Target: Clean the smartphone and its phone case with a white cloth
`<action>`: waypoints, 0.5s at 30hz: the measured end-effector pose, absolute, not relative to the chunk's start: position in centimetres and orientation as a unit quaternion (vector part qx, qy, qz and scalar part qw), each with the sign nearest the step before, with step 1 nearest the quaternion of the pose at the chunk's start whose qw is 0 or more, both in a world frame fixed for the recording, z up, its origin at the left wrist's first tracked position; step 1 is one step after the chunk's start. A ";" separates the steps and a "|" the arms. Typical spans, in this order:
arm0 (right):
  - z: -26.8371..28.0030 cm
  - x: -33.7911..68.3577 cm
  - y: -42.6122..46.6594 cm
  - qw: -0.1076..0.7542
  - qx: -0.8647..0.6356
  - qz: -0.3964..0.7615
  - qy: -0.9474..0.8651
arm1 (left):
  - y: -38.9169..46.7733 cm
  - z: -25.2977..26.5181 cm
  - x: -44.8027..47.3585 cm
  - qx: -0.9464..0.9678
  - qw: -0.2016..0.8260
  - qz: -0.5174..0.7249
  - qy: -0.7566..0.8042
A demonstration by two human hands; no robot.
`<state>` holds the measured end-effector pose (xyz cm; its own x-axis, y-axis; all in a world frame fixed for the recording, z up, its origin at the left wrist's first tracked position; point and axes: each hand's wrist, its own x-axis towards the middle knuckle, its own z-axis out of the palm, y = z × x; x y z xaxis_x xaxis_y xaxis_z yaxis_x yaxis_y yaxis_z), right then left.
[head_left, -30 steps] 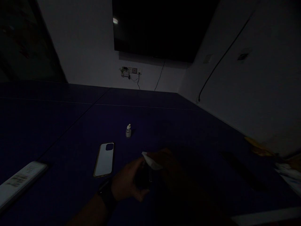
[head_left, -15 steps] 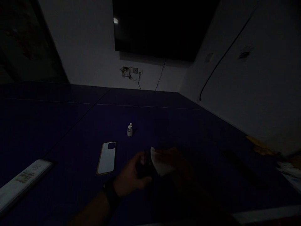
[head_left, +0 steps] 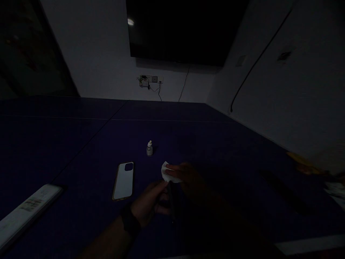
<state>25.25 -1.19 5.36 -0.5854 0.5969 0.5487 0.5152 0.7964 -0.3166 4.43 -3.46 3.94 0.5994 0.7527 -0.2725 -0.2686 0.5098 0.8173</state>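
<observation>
My left hand (head_left: 154, 202), with a dark band on its wrist, is closed around a dark phone (head_left: 172, 203) turned nearly edge-on. In my right hand (head_left: 185, 177) a white wipe (head_left: 168, 174) is pinched beneath the fingers, against or just beside the phone's upper end. Dim light hides whether they touch. To the left lies a pale phone case (head_left: 123, 181) with a camera cut-out and a dark rim. A small dropper bottle (head_left: 149, 149) with a white cap stands upright beyond my hands.
A long white box (head_left: 28, 208) lies at the left on the dark blue table (head_left: 88, 154). A dark elongated object (head_left: 283, 192) rests at the right, with a yellow item (head_left: 303, 163) near the wall. A large screen (head_left: 183, 32) hangs ahead above sockets (head_left: 151, 80).
My left hand has tilted the phone from a broader view to nearly edge-on. My right hand and the wipe have moved left to the phone's upper end.
</observation>
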 end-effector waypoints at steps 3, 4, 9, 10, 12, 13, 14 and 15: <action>5.4 25.3 -1.1 0.328 -0.312 0.070 -0.889 | -3.2 3.9 4.3 0.389 0.802 0.317 0.325; 5.4 25.3 -1.1 0.326 -0.315 0.071 -0.888 | -3.2 3.9 4.3 0.396 0.797 0.315 0.329; 5.5 25.4 -0.8 0.317 -0.333 0.065 -0.885 | -3.2 3.9 3.9 0.422 0.785 0.305 0.336; 5.5 25.4 -0.8 0.315 -0.337 0.062 -0.885 | -3.2 3.9 3.8 0.423 0.784 0.306 0.337; 5.6 25.4 -0.8 0.305 -0.339 0.054 -0.888 | -3.2 3.9 3.8 0.427 0.780 0.308 0.338; 5.6 25.5 -0.9 0.299 -0.336 0.047 -0.892 | -3.2 3.9 3.8 0.429 0.779 0.308 0.338; 5.6 25.6 -1.1 0.292 -0.326 0.038 -0.898 | -3.2 3.9 3.8 0.432 0.778 0.307 0.338; 5.6 25.8 -1.3 0.284 -0.310 0.027 -0.907 | -3.1 3.9 3.8 0.435 0.777 0.306 0.338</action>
